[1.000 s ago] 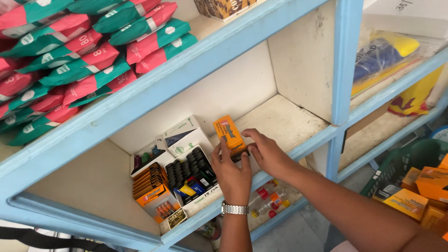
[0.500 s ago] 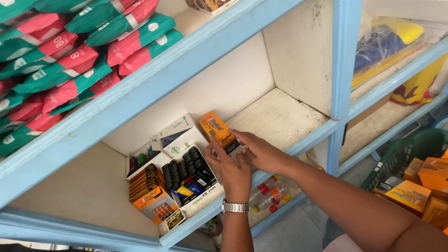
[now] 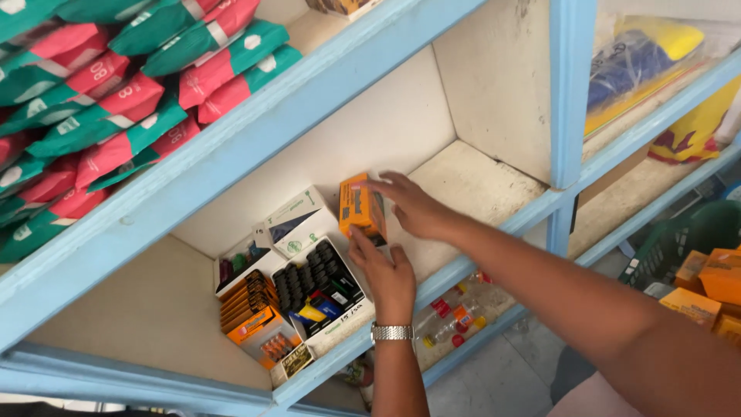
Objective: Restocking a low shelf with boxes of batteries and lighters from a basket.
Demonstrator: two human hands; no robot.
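On the shelf [image 3: 494,181], just right of the black display tray [image 3: 320,289]: orange box [image 3: 363,207] upright, pinched from the right by right hand [image 3: 413,205], fingers closed on it. Left hand [image 3: 386,274] just below, fingers spread, touching the tray's edge.

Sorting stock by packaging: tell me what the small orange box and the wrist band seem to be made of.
Orange box: probably printed cardboard, judging by its sharp folded edges and matte faces. Watch band on the left hand: seemingly polished metal, silvery links catching light. The right hand steadies the box.
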